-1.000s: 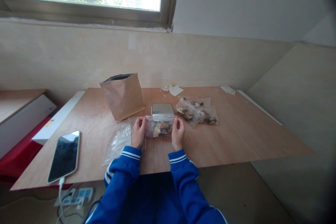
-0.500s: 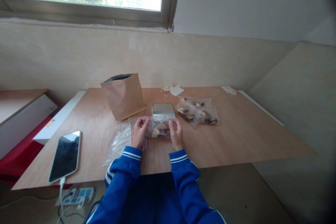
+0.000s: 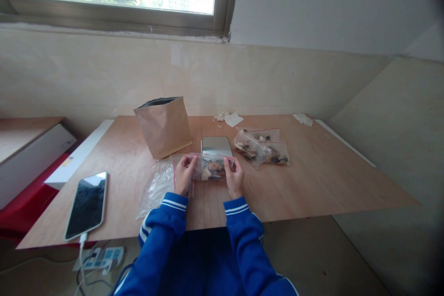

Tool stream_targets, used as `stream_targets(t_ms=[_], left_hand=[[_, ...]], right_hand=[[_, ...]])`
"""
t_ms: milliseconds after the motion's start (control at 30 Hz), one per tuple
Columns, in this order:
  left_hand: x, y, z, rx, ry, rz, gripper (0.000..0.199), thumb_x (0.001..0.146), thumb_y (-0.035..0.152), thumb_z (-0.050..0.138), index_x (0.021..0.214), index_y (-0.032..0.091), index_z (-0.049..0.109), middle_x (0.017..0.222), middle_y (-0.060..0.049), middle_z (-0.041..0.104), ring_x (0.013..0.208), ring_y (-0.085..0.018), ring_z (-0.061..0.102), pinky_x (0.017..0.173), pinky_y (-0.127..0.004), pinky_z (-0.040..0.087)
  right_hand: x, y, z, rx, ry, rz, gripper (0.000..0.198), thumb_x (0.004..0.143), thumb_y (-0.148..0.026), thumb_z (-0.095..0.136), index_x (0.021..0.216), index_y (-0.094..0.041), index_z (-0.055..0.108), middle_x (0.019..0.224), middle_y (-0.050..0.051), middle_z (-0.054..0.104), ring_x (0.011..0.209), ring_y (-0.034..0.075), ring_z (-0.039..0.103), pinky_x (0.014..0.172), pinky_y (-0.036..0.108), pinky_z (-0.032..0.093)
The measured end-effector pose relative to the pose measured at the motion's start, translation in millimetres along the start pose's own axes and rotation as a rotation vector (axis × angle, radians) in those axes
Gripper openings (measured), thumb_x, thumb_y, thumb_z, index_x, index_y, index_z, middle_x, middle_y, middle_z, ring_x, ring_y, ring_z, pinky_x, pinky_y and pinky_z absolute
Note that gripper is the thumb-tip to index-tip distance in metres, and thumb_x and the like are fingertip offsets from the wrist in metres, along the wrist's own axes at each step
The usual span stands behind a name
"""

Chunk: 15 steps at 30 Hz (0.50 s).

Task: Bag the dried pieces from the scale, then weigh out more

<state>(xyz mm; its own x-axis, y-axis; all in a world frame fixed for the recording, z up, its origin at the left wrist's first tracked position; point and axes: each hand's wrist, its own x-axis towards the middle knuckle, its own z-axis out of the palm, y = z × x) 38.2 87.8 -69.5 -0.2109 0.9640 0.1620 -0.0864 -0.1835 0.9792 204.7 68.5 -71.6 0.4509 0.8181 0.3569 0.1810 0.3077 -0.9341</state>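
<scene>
A clear zip bag (image 3: 213, 169) with brown and pale dried pieces inside is stretched between my hands, its red-lined top edge facing up. My left hand (image 3: 184, 173) pinches that edge near the left end. At the right end, my right hand (image 3: 235, 176) grips the same edge between thumb and fingers. Just behind the bag lies a flat silver-topped device (image 3: 216, 145), partly covered by it. Under and beside my left hand is a pile of flat clear zip bags (image 3: 156, 187) with red lines. Several filled zip bags (image 3: 262, 147) lie to the right, overlapping.
An open brown paper pouch (image 3: 164, 127) stands at the back left. A phone (image 3: 86, 206) with a white charging cable lies by the table's left front edge. White scraps (image 3: 233, 119) and a crumpled tissue (image 3: 303, 119) are near the wall. A power strip (image 3: 104, 258) sits below the table.
My right hand has slid slightly to the right along the bag's top edge. The left hand and the other things have stayed where they were.
</scene>
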Motion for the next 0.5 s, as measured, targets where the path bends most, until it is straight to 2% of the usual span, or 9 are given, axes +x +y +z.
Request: stream_targets(t_ms=[367, 500], left_hand=[[-1, 6, 1, -0.028, 0.019, -0.031, 0.037, 0.074, 0.05, 0.07, 0.08, 0.014, 0.066, 0.073, -0.002, 0.064, 0.061, -0.011, 0.055, 0.052, -0.02, 0.041], [-2, 6, 1, -0.022, -0.028, -0.025, 0.035, 0.074, 0.047, 0.071, 0.085, 0.014, 0.07, 0.08, -0.005, 0.069, 0.071, -0.014, 0.06, 0.06, -0.023, 0.046]], right_hand=[[0, 9, 1, 0.052, -0.048, 0.071, 0.04, 0.085, -0.053, 0.059, 0.095, -0.015, 0.068, 0.084, 0.006, 0.069, 0.078, 0.019, 0.062, 0.074, 0.03, 0.049], [0, 11, 1, 0.059, -0.063, 0.085, 0.042, 0.086, -0.054, 0.057, 0.096, -0.015, 0.069, 0.08, 0.006, 0.069, 0.074, 0.018, 0.062, 0.068, 0.029, 0.049]])
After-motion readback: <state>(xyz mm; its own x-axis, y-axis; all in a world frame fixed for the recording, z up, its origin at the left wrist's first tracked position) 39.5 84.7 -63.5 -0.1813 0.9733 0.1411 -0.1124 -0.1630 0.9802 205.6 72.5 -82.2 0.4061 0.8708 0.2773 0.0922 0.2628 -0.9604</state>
